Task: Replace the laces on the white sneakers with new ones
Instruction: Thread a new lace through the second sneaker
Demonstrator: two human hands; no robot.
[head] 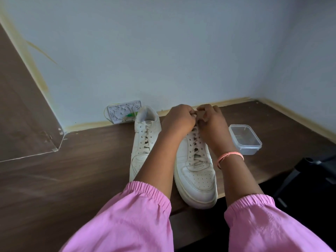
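Clear panel (pixel 27 99): a see-through sheet, leaning against the wall at the far left corner of the tabletop; its lower corner is chipped.
Tabletop (pixel 81 170): dark wood grain, smooth; a broad bare stretch runs from the panel to the shoes, and pale trim lines its far edge along the wall.
White plastic piece (pixel 124 111): flat, patterned with cut-outs, propped against the wall at the far edge, just behind the left sneaker's heel; something green sits at its right side.
Left sneaker (pixel 143 140): white leather-like upper, perforated toe, fully laced, toe towards the near edge, heel near the wall.
Left hand (pixel 179 118): fingers curled, pinching the lace (pixel 195 140) at the top of the right sneaker; pink elastic-cuffed sleeve (pixel 145 206) on the forearm.
Right sneaker (pixel 196 171): white, thick rubber sole, perforated toe; it sits just beside the left sneaker, its toe reaching the near edge of the tabletop.
Right hand (pixel 211 120): fingers curled, gripping the lace end beside the left hand, the two hands touching; an orange band (pixel 230 156) circles the wrist.
Plastic container (pixel 244 139): clear, rectangular with rounded corners, open-topped, right of the right sneaker and apart from it; bare tabletop lies beyond it to the far right corner.
Black stand (pixel 312 171): dark legs off the tabletop's right edge.
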